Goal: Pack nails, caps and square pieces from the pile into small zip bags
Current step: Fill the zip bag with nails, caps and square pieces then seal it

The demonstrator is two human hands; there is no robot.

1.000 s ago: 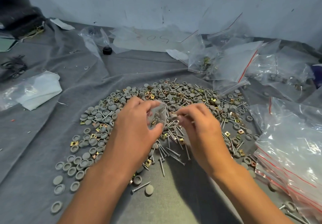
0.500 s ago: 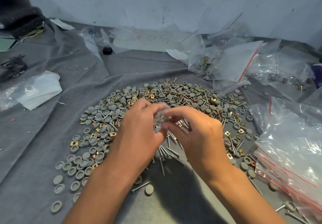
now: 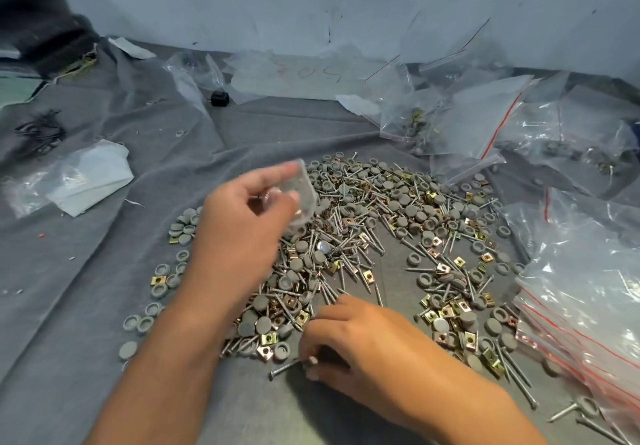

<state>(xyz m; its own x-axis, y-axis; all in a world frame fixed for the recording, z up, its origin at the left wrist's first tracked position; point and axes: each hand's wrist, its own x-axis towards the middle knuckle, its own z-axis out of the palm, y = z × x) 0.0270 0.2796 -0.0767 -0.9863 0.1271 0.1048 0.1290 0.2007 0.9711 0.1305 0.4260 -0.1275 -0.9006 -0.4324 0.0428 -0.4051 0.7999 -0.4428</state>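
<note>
Left hand point(image 3: 239, 237) grips zip bag point(image 3: 303, 195) above pile point(image 3: 363, 237).

Left hand point(image 3: 242, 233) and right hand point(image 3: 360, 344) were both bare: no gloves, no rings, no watch or band at either wrist. Forearms were bare down to bottom edge of view, no sleeve cuff visible behind either hand. Fingernails were short, unpainted, seen on right fingertips point(image 3: 311, 363). Left fingertips were motion-blurred, nail detail unreadable there.
</note>
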